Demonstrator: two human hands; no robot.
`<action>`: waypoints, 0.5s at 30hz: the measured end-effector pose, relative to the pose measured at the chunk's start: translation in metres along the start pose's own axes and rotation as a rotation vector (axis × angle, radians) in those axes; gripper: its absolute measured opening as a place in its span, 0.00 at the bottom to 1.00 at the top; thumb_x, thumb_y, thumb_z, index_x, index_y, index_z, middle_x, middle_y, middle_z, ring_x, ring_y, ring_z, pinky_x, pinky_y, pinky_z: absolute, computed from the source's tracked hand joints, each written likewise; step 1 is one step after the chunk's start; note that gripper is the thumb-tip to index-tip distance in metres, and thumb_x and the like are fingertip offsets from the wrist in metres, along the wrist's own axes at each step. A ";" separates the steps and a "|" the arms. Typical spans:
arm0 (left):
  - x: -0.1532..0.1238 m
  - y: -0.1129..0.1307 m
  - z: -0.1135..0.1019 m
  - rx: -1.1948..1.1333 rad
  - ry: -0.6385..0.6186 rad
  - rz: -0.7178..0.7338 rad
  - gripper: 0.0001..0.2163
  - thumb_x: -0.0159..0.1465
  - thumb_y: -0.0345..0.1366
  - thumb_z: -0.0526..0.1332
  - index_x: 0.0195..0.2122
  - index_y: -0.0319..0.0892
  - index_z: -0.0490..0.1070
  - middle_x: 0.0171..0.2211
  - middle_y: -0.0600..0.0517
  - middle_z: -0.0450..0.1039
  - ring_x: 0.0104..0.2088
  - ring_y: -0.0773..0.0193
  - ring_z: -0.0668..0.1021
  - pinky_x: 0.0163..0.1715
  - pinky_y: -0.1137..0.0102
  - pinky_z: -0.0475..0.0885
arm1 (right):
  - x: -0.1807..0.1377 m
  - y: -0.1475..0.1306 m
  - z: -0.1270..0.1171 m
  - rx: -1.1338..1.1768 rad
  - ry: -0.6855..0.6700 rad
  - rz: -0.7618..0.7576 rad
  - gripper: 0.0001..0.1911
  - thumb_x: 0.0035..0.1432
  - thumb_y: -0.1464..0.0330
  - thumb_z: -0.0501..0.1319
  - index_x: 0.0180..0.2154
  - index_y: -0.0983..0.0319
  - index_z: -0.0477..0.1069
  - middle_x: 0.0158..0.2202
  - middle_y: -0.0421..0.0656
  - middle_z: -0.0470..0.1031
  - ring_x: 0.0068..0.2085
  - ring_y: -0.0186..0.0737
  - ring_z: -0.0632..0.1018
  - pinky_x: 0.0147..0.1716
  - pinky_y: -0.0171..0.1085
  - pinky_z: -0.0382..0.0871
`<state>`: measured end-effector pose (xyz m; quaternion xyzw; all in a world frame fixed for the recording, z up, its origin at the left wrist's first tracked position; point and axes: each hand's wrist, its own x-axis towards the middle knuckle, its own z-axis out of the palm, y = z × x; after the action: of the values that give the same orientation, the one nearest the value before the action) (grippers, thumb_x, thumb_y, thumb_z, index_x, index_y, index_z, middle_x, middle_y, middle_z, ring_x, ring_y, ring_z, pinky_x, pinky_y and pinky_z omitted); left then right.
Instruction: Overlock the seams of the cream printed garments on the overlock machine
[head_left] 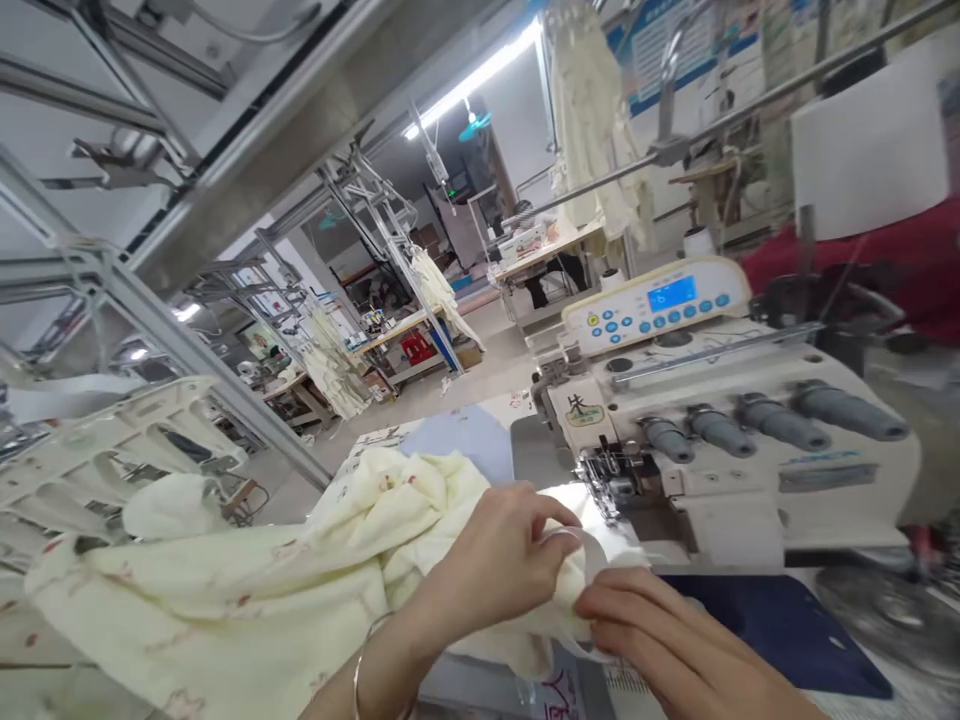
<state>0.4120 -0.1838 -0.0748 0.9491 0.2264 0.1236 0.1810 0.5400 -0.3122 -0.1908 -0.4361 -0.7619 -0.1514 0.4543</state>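
Head view: white band (595, 556) near the sewing machine (712, 480)

Your left hand (510, 550) pinches the band between thumb and finger. Your right hand (652, 620) has its fingers on the band just beside; its thumb is hidden, so I cannot tell whether it grips. Band sits in front of the presser foot (609, 500). Cream cloth (225, 590) lies bunched on the left, around your left wrist.

Judgement: keep the band flat and untwisted, tension light and even. Leave slack in the cloth; its weight could drag. Keep fingertips clear of the foot.
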 end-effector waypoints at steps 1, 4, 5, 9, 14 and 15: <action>0.007 -0.003 0.002 -0.023 -0.013 0.013 0.07 0.60 0.32 0.61 0.34 0.46 0.80 0.27 0.53 0.69 0.30 0.66 0.72 0.33 0.72 0.67 | -0.002 0.006 0.002 0.024 0.022 0.015 0.14 0.66 0.73 0.50 0.49 0.62 0.70 0.48 0.45 0.75 0.53 0.36 0.74 0.52 0.29 0.69; 0.029 -0.011 0.011 -0.084 -0.081 -0.006 0.05 0.59 0.34 0.63 0.30 0.45 0.80 0.27 0.54 0.72 0.29 0.68 0.72 0.28 0.74 0.64 | -0.014 0.024 0.010 -0.034 0.109 0.034 0.12 0.64 0.75 0.53 0.47 0.61 0.69 0.46 0.44 0.76 0.50 0.35 0.76 0.49 0.32 0.72; 0.034 -0.013 0.015 -0.092 -0.114 -0.025 0.05 0.58 0.34 0.63 0.28 0.43 0.80 0.24 0.54 0.71 0.26 0.69 0.71 0.25 0.75 0.62 | -0.019 0.029 0.012 -0.084 0.134 0.026 0.11 0.63 0.75 0.54 0.46 0.60 0.69 0.45 0.43 0.77 0.48 0.35 0.77 0.48 0.33 0.72; 0.045 -0.016 0.028 -0.088 -0.148 -0.075 0.06 0.55 0.33 0.62 0.25 0.41 0.78 0.17 0.57 0.66 0.20 0.70 0.65 0.22 0.74 0.57 | -0.028 0.040 0.012 -0.198 0.153 0.008 0.08 0.63 0.74 0.56 0.43 0.60 0.70 0.41 0.41 0.78 0.40 0.34 0.79 0.43 0.35 0.73; 0.043 -0.020 0.031 -0.223 -0.165 -0.122 0.05 0.54 0.33 0.62 0.29 0.43 0.78 0.19 0.57 0.67 0.21 0.70 0.67 0.22 0.76 0.60 | -0.035 0.043 0.001 -0.258 0.119 -0.096 0.12 0.63 0.76 0.54 0.45 0.61 0.71 0.45 0.40 0.77 0.44 0.33 0.79 0.47 0.34 0.72; 0.043 -0.021 0.031 -0.260 -0.179 -0.129 0.05 0.54 0.34 0.63 0.29 0.43 0.78 0.19 0.57 0.67 0.22 0.70 0.68 0.22 0.77 0.60 | -0.038 0.042 0.000 -0.259 0.099 -0.092 0.14 0.63 0.76 0.53 0.47 0.61 0.70 0.47 0.40 0.76 0.46 0.33 0.78 0.50 0.35 0.71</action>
<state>0.4509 -0.1547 -0.1045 0.9084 0.2518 0.0551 0.3292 0.5818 -0.3085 -0.2291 -0.4478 -0.7317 -0.2905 0.4240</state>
